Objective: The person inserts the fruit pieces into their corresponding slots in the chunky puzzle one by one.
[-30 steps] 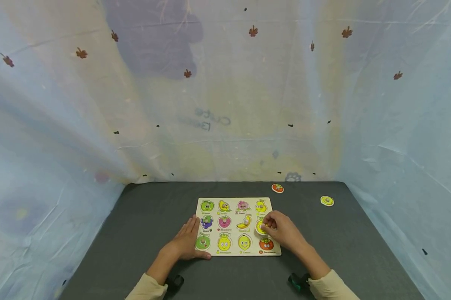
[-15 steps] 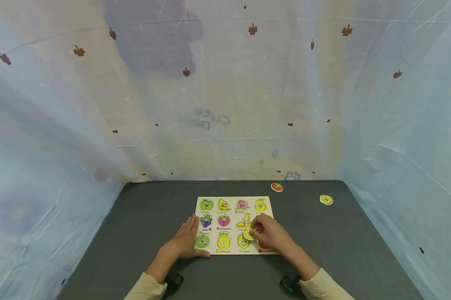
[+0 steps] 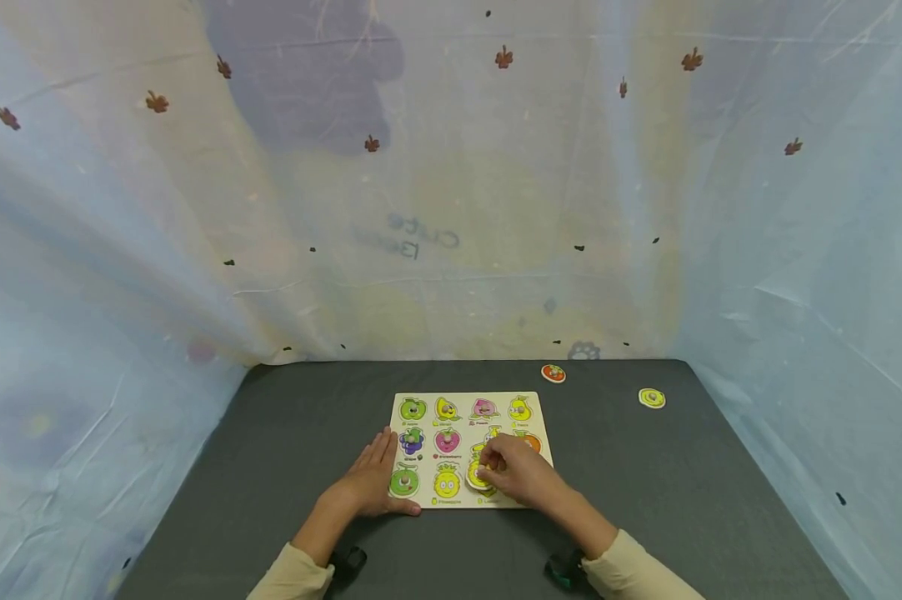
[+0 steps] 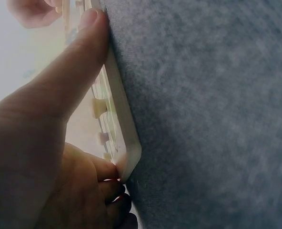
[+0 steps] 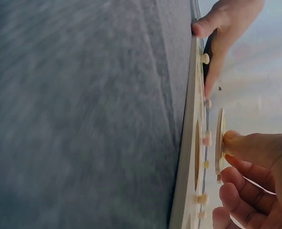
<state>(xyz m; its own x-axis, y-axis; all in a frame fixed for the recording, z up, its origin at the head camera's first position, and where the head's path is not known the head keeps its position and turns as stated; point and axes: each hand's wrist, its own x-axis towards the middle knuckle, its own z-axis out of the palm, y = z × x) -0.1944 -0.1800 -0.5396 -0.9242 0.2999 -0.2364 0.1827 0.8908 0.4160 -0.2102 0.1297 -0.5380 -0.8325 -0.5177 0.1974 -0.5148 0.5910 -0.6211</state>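
Note:
A pale wooden peg puzzle board (image 3: pixel 464 425) with fruit pictures lies on the dark table. My left hand (image 3: pixel 372 479) rests at its left side, fingers straight along that edge and thumb at the front edge. My right hand (image 3: pixel 522 471) pinches a yellow pineapple puzzle piece (image 3: pixel 477 474) by its knob, thumb against fingers. In the right wrist view the pineapple piece (image 5: pixel 220 148) shows edge-on, a small gap off the board's face. In the head view it overlaps the lemon picture in the front row, beside the printed pineapple picture (image 3: pixel 447 481). The hand hides the front right corner.
A red persimmon piece (image 3: pixel 553 373) lies by the table's back edge. Farther right is a round yellow piece (image 3: pixel 652 398). Several fitted pieces on the board have raised knobs. A printed curtain (image 3: pixel 451 208) hangs behind and along both sides of the table.
My right hand has carried the pineapple piece left and slightly toward the front, from the middle row's right end to over the front row. The left hand has stayed put.

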